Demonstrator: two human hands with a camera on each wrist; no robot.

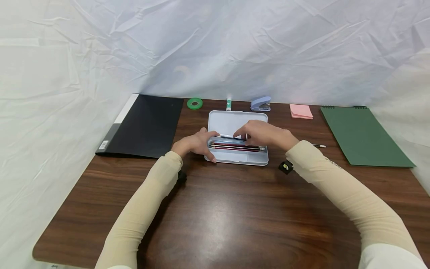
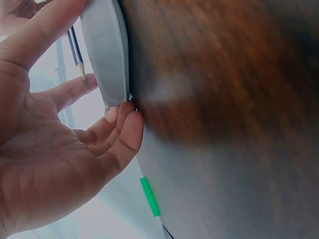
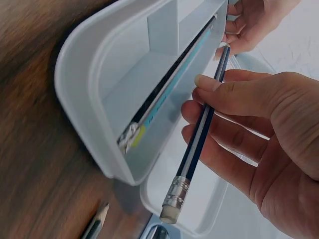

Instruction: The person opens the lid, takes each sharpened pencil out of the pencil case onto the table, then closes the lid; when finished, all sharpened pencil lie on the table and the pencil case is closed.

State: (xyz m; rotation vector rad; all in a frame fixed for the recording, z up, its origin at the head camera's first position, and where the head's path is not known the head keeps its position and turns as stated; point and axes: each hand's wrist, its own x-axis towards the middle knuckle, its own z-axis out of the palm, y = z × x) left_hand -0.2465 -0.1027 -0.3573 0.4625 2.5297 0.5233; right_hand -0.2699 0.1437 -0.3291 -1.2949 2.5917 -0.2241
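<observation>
A white pencil case lies open on the table, its lid tipped back to the far side. My left hand grips the case's left end, thumb at the front corner and fingers spread along the end. Between thumb and fingers, my right hand pinches a dark blue pencil with silver stripes and an eraser. The held pencil is over the case near its hinge side, and its sharpened tip overlaps a left finger in the left wrist view. Several pencils lie inside the long compartment.
Another pencil lies right of the case, partly behind the right forearm. Behind the case stand a green tape roll, a glue stick, a stapler and pink sticky notes. A black folder and green notebook flank them.
</observation>
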